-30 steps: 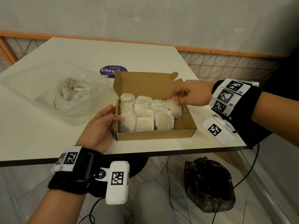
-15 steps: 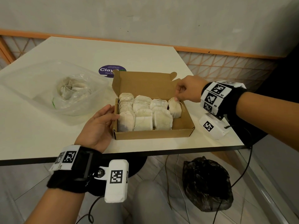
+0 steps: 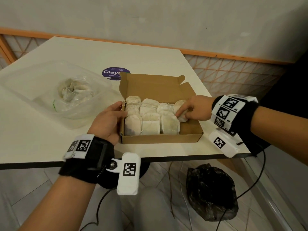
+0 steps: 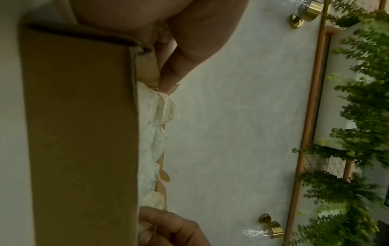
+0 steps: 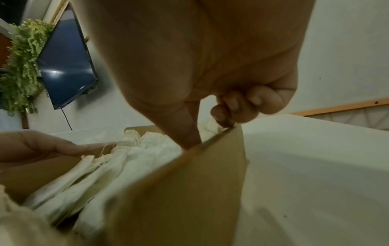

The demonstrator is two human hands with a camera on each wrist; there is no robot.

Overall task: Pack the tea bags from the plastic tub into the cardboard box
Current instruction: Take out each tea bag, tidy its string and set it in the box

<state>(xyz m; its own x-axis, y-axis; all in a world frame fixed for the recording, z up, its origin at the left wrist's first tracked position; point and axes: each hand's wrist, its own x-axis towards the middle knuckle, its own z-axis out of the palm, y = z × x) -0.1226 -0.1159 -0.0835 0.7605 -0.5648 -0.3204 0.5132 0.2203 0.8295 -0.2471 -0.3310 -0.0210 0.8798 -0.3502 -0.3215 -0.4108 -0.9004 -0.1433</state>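
The brown cardboard box (image 3: 160, 139) lies open near the table's front edge, lid flap up at the back. Rows of white tea bags (image 3: 150, 125) fill its left and middle; its near right corner is bare. My left hand (image 3: 119, 109) lies flat against the box's left wall, thumb tip on the rim (image 4: 170, 78). My right hand (image 3: 183, 112) reaches in over the right wall. Its index finger presses on the rightmost tea bag (image 3: 183, 119), and the other fingers are curled. The clear plastic tub (image 3: 25, 90) at left holds a plastic bag with more tea bags (image 3: 73, 90).
A purple round sticker (image 3: 115, 73) lies on the table behind the box. The table's front edge (image 3: 183, 157) runs just below the box. A black rubbish bag (image 3: 210, 192) and cables are on the floor underneath. A wall stands close behind.
My right hand has moved from the box's back right corner forward and down onto the rightmost tea bag. The left hand has stayed at the left wall.
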